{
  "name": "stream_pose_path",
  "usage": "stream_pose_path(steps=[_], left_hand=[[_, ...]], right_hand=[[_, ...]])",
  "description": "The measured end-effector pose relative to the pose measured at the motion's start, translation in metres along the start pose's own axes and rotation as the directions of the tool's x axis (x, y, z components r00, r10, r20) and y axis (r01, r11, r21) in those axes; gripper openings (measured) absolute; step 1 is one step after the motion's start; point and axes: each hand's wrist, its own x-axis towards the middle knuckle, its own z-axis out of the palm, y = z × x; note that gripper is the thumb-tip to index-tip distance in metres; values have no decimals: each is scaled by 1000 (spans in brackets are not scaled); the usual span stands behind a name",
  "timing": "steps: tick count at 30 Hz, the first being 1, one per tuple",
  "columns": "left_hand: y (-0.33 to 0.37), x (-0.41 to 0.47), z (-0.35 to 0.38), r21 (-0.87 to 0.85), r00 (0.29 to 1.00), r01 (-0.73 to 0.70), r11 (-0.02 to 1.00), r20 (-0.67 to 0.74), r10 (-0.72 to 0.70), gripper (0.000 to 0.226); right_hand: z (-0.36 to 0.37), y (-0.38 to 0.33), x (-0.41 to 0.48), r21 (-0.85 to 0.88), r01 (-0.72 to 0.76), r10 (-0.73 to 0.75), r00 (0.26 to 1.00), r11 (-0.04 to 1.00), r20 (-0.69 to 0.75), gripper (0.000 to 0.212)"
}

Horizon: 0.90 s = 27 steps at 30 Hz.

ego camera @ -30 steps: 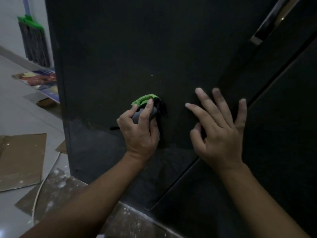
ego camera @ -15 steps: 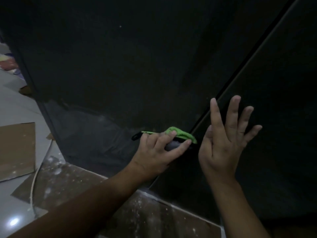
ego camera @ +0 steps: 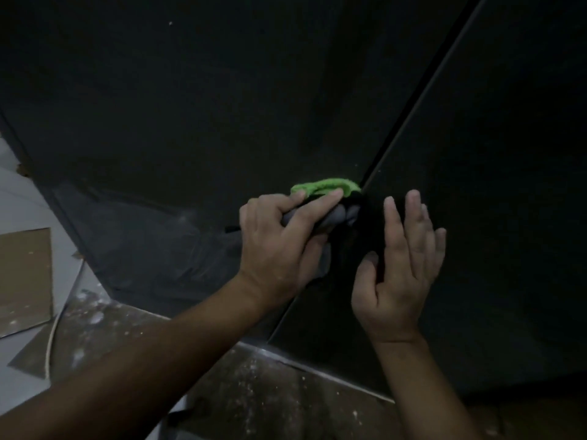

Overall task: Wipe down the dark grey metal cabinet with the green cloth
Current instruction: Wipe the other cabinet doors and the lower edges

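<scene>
Green cloth [ego camera: 327, 185], long axis seemingly left-right, gripped by left hand [ego camera: 276, 249]; right hand [ego camera: 397, 274] flat on cabinet [ego camera: 222, 106].

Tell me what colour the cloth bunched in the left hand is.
The cloth is bright green on top, grey lower down in the left hand; head view.

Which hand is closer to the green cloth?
The left. The left hand grips the green cloth, fingers curled round it, against the cabinet. The right hand is open just to the cloth's right, holding nothing.
</scene>
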Motion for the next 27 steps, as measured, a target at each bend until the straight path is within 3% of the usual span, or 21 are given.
stream_pose_path(steps=[3, 8, 13, 16, 20, 24, 27], left_hand=[[22, 2, 11, -26, 998, 53, 998, -28, -54, 47], [1, -22, 21, 116, 971, -237, 965, -13, 240, 39], [-51, -73, 12, 184, 864, -493, 850, 218, 454, 43], [-86, -86, -3, 196, 809, -568, 799, 309, 500, 49], [-116, -79, -20, 240, 850, -507, 828, 298, 434, 63], [-134, -57, -42, 264, 925, -368, 891, 203, 322, 46], [-151, -46, -63, 287, 983, -180, 941, 96, 159, 34]], right_hand=[[-5, 2, 0, -25, -3, 3, 1000, 1000, -8, 69], [-4, 7, -4, -65, 45, -43, 999, 997, 32, 70], [5, -5, -5, -52, 21, -19, 999, 998, 34, 74], [11, -11, -6, -74, 1, 1, 999, 997, 36, 79], [16, -14, -6, -94, -28, 31, 999, 995, 28, 86], [21, -25, -6, -120, -33, 38, 999, 992, 36, 91], [24, -35, -4, -125, -48, 54, 997, 991, 50, 91]])
